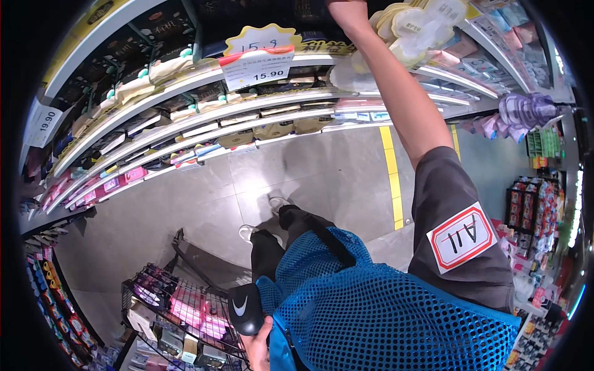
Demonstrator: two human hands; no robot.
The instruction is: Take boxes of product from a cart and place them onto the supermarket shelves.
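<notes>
My right arm reaches up to the upper shelf [309,59]. Only the wrist end of my right hand [346,11] shows at the top edge, so its fingers and anything in them are hidden. Pale round packs [411,28] hang right beside that arm. My left hand [257,347] is low at the bottom edge, closed around a black rounded object with a white mark [245,309], just beside the wire cart [162,290]. I wear a blue mesh vest [371,309].
Long curved shelves of boxed and bagged goods [185,123] run across the top, with a yellow price sign [260,40]. The cart holds pink packs [198,312] and small boxes. A yellow line [393,179] marks the grey floor. More racks [532,204] stand at the right.
</notes>
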